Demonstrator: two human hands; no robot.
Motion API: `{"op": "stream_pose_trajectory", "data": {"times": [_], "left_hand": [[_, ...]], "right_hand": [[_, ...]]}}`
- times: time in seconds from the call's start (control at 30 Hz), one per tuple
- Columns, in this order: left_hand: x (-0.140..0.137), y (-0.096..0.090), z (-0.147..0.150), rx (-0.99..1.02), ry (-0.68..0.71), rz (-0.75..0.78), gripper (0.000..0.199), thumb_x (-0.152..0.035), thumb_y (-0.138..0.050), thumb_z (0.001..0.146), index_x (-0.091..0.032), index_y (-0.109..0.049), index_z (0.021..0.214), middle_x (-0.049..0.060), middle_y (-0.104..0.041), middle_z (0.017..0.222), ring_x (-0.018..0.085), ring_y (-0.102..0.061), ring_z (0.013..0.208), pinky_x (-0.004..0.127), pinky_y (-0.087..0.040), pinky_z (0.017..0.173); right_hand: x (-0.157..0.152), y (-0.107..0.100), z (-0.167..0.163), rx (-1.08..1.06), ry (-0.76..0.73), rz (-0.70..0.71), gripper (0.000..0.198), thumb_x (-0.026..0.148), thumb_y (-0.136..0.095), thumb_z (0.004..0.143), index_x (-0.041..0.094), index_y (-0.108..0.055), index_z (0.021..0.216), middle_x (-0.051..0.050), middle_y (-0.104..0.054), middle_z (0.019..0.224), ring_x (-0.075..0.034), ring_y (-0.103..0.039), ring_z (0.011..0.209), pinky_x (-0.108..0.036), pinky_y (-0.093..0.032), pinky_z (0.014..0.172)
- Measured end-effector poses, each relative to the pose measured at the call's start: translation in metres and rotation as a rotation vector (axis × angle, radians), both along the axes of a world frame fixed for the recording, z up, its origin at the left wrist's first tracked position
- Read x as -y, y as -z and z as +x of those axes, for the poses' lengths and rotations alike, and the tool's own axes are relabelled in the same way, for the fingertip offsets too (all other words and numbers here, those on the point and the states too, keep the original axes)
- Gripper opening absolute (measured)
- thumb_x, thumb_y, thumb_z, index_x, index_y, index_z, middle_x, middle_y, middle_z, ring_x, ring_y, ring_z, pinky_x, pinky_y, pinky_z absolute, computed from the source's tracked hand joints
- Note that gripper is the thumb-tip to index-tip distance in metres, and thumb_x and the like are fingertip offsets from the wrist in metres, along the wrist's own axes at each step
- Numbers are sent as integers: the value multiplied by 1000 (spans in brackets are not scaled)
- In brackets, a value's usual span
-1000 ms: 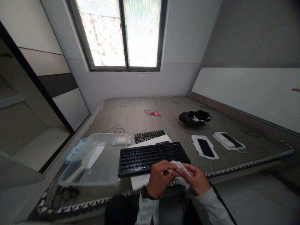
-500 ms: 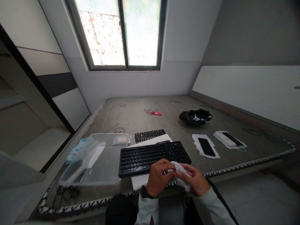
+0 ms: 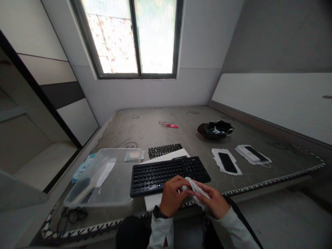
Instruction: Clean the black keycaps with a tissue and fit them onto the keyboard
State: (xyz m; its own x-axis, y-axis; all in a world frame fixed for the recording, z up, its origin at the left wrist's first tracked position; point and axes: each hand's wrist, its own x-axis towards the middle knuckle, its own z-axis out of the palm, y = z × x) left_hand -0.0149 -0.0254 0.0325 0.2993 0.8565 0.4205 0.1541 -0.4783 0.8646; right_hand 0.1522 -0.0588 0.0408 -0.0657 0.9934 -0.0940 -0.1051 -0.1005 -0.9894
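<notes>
Between my two hands is a crumpled white wipe (image 3: pixel 199 191), partly covered by the fingers. My left hand (image 3: pixel 173 195) pinches its left side, with a dark band around the wrist. My right hand (image 3: pixel 214 200) grips the right side, and a loose end hangs below the palm. Just beyond them lies a black keyboard (image 3: pixel 158 174), its lower edge partly hidden by my left hand. It rests over a white flat object (image 3: pixel 153 201), which may be a laptop or a board. More black keys (image 3: pixel 164 150) show behind it.
A clear plastic bin (image 3: pixel 114 193) stands left, near a blue packet (image 3: pixel 84 167) and a black cable (image 3: pixel 74 216). Right are a phone on white cloth (image 3: pixel 227 162) and another dark device with a white block (image 3: pixel 250 154). Farther back lie a cap (image 3: pixel 215 129) and a red strap (image 3: pixel 171 125).
Both hands still hold the wipe, and the fingers have shifted slightly on it. The whole view has moved a little; the objects on the mattress stay in place.
</notes>
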Motion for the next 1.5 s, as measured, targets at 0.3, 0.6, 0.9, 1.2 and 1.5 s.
{"op": "stream_pose_trajectory", "data": {"times": [0.3, 0.6, 0.9, 1.2, 1.5], "left_hand": [[2, -1, -2, 134, 65, -1, 10, -25, -73, 73, -20, -75, 81, 5, -66, 75, 12, -55, 64, 20, -39, 53], [2, -1, 0, 49, 43, -19, 14, -26, -74, 72, -21, -73, 85, 2, -65, 81, 10, -54, 63, 19, -41, 55], [-2, 0, -2, -18, -14, 15, 13, -22, -76, 70, -20, -70, 82, 0, -64, 81, 10, -53, 64, 19, -39, 56], [1, 1, -4, -8, -29, -195, 17, -28, -76, 69, -19, -70, 82, -3, -66, 65, 9, -54, 48, 20, -39, 50], [2, -5, 0, 50, -92, -274, 15, -29, -75, 68, -19, -71, 78, -1, -67, 66, 11, -52, 55, 20, -38, 53]], "right_hand": [[4, 4, -10, 38, 82, -62, 43, 48, -80, 53, 16, -75, 82, -9, -75, 80, -27, -69, 75, -36, -54, 75], [0, -1, -2, 102, 33, 48, 50, 51, -74, 63, 18, -72, 100, -13, -70, 106, -31, -62, 102, -44, -44, 95], [1, 7, -3, 117, 172, 19, 47, 48, -77, 56, 16, -75, 91, -12, -74, 90, -28, -67, 84, -39, -51, 81], [-2, 7, -2, 213, 339, -49, 41, 43, -79, 47, 15, -76, 77, -8, -74, 74, -23, -66, 67, -31, -51, 63], [3, -2, -8, 263, 475, 11, 32, 42, -81, 46, 18, -74, 67, -5, -70, 63, -22, -62, 62, -31, -47, 58]]}}
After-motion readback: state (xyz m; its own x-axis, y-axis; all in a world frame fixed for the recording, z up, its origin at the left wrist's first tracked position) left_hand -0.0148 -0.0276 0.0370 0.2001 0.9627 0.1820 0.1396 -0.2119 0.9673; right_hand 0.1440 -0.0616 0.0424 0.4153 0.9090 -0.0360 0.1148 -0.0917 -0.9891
